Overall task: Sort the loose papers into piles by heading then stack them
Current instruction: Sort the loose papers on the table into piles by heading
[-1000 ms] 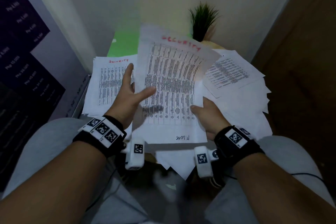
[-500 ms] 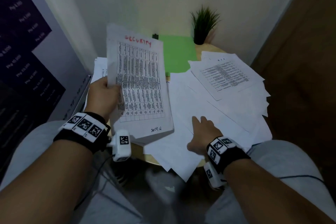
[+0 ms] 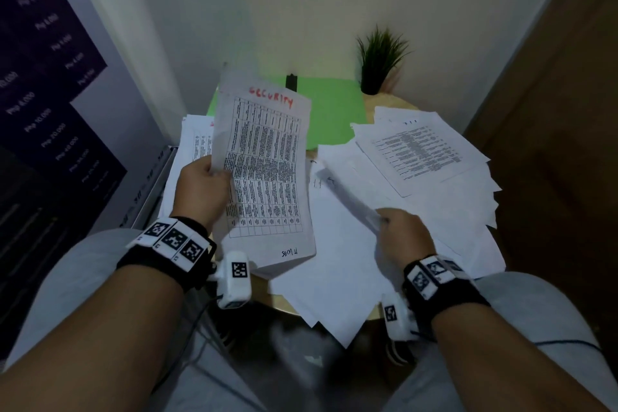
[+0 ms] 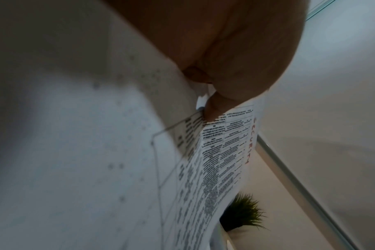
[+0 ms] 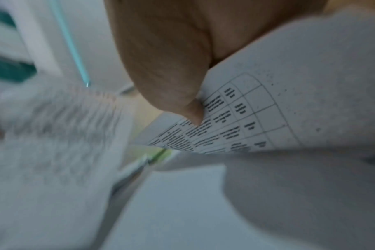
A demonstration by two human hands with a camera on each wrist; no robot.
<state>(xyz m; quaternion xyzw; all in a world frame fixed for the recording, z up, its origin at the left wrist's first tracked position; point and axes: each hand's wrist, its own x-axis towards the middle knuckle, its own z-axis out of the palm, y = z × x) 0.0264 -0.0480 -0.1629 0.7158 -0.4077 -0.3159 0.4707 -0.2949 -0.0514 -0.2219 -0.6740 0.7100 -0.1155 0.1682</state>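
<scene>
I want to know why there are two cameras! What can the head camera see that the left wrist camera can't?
Only the head view shows the right hand pinching a sheet up from the loose papers, and the green mat. Only the left wrist view shows the thumb tip pressed on the page, close up. Both show the left hand holding the SECURITY sheet, and the plant.

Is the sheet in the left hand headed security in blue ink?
No, the sheet that the left hand holds bears its heading in red.
</scene>
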